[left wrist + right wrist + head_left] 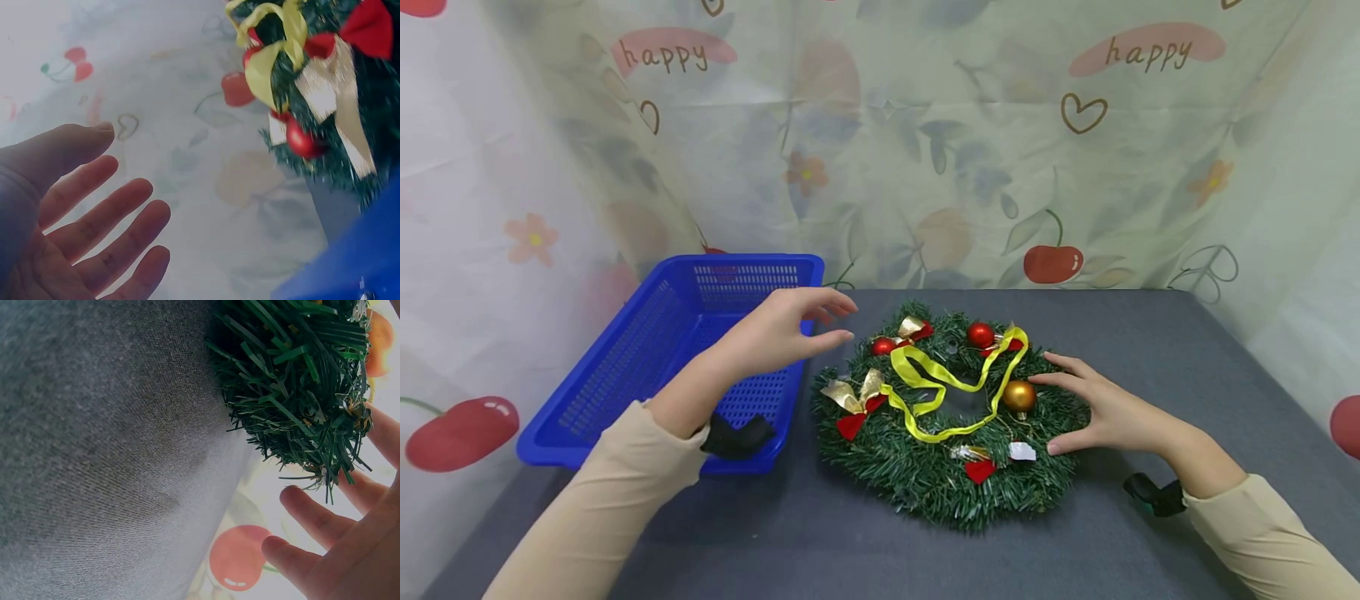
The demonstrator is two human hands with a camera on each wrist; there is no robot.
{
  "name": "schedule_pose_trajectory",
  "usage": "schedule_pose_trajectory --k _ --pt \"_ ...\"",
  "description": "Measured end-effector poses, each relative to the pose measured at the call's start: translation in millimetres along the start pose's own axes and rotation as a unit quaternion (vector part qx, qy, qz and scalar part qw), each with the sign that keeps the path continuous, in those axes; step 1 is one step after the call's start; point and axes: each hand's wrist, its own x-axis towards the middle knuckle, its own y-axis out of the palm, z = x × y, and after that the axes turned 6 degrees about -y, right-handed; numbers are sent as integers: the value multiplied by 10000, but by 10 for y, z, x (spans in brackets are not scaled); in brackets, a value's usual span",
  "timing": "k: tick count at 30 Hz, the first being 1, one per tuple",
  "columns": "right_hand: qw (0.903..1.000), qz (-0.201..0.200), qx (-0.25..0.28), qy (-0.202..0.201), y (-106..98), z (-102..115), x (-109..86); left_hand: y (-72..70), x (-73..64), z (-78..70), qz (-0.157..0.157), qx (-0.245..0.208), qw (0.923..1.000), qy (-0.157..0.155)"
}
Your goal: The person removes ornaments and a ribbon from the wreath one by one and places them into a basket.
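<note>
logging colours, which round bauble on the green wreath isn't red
The gold round bauble, on the right of the green bristly wreath in the head view; the other two baubles are red.

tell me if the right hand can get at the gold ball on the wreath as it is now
Most likely yes: the right hand is right beside the gold ball, with nothing visible blocking the way from that side; the yellow ribbon runs along the ball's other side.

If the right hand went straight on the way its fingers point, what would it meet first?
Most likely the right side of the green wreath, close by the gold ball. Depth is hard to judge, so the right hand may already be touching the green wreath.
</note>
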Motion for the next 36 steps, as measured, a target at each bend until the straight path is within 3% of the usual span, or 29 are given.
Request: schedule_pose_trajectory --k 5,11,25,36 --pt "10000 -3 2 -3 7 -8 0 121 124 -63 209 -44 9997 93" --pt "10000 -18 0 -17 15 -15 -2 286 327 -23 431 -47 9990 87" --pt "10000 -29 26 -33 20 -24 -14 519 711 124 939 55 9944 -492" --pt "10000 -32 34 -44 20 -22 -11 595 766 215 1314 147 9896 -568"
